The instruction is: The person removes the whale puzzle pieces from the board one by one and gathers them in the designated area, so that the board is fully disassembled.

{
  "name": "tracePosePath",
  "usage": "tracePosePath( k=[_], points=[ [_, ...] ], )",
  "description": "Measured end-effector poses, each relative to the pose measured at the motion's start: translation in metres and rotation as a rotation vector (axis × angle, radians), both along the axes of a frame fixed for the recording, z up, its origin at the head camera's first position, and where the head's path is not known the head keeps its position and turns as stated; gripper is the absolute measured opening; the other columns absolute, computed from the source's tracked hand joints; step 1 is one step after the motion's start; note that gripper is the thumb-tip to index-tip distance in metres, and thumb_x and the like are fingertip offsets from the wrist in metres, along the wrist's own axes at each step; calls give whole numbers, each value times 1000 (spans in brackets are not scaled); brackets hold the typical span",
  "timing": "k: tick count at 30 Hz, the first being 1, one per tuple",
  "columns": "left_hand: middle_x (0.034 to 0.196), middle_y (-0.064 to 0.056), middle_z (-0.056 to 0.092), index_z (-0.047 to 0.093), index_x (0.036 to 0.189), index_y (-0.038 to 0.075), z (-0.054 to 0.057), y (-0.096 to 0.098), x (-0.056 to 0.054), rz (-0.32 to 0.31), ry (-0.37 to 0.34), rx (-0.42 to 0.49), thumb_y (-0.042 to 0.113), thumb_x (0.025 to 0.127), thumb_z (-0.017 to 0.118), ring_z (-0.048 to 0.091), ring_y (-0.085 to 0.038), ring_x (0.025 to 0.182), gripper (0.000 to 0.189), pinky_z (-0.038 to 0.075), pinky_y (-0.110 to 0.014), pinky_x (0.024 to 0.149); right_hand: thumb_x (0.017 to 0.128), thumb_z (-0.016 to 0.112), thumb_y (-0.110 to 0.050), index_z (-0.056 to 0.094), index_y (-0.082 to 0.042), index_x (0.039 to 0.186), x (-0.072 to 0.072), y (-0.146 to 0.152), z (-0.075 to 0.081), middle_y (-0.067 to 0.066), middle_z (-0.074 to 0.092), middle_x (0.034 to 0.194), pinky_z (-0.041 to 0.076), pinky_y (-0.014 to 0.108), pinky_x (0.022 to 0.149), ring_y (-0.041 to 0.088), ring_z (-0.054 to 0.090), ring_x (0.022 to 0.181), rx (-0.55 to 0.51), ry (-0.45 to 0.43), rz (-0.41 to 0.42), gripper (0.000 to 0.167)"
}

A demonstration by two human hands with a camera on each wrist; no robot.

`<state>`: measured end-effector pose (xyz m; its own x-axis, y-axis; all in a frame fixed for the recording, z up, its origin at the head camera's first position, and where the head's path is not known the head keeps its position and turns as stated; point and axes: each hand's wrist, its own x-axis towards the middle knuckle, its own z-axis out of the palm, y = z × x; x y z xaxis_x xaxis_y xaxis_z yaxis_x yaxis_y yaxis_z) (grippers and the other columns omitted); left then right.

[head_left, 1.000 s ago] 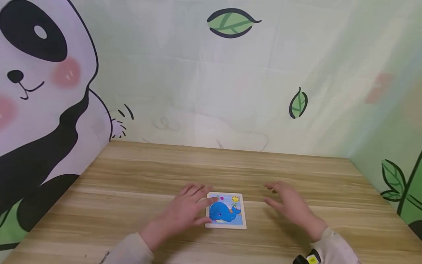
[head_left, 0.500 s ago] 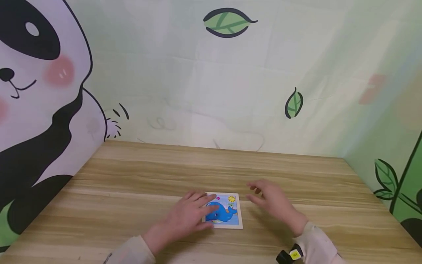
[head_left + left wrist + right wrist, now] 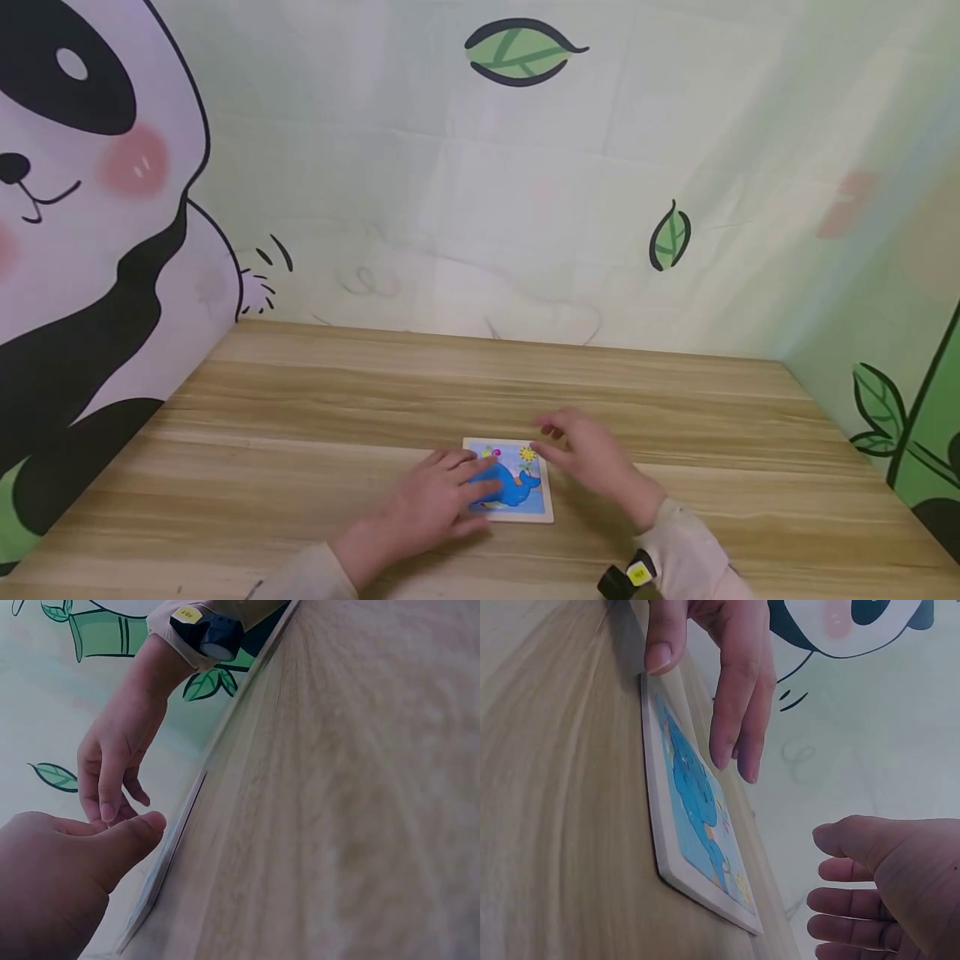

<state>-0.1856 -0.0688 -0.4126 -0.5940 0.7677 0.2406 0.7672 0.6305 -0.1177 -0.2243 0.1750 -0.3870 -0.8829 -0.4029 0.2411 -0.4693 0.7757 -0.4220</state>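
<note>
A square white-edged board (image 3: 527,502) with a blue whale and a yellow sun printed on it lies flat on the wooden table. Over its left part my left hand (image 3: 427,504) spreads loosely extended fingers, hiding some of the whale. In the right wrist view those left fingers (image 3: 739,697) hang just above the picture (image 3: 694,795). My right hand (image 3: 588,458) hovers at the board's far right corner, thumb and fingers apart, slightly bent, with nothing between them. The left wrist view shows the board's thin edge (image 3: 180,825) beyond my left thumb.
The wood-grain table (image 3: 337,375) runs back to a pale wall sheet (image 3: 420,192) printed with leaves. A painted panda (image 3: 202,267) covers the left wall. A black device with a yellow label (image 3: 628,575) is strapped at my right wrist.
My right hand has moved left, from well beside the board to its far right corner. My left hand has shifted slightly further over the picture. The board stays in place on the table.
</note>
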Motion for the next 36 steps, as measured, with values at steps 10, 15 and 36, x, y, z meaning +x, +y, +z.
tracePosePath(
  k=[10,15,36],
  points=[
    [141,-2,55,59,131,27,-11,1,0,-7,-1,8,53,94,50,52,-24,129,46,45,-41,104,89,68,-19,68,-5,109,-4,-15,-8,7,68,100,54,35,80,20,63,91,-10,4,54,24],
    [143,-3,52,55,135,31,-12,2,2,2,-52,-5,55,96,45,49,-24,132,47,43,-43,106,89,68,-18,69,-6,108,-6,-22,-10,6,67,102,54,38,83,20,64,94,-3,-19,56,23],
    [138,-4,58,60,131,29,-19,1,4,-35,-15,60,50,96,49,53,-22,128,41,45,-40,104,88,69,-18,69,-6,106,-11,-45,-12,6,68,100,54,39,83,20,63,93,48,-34,113,22]
  ],
)
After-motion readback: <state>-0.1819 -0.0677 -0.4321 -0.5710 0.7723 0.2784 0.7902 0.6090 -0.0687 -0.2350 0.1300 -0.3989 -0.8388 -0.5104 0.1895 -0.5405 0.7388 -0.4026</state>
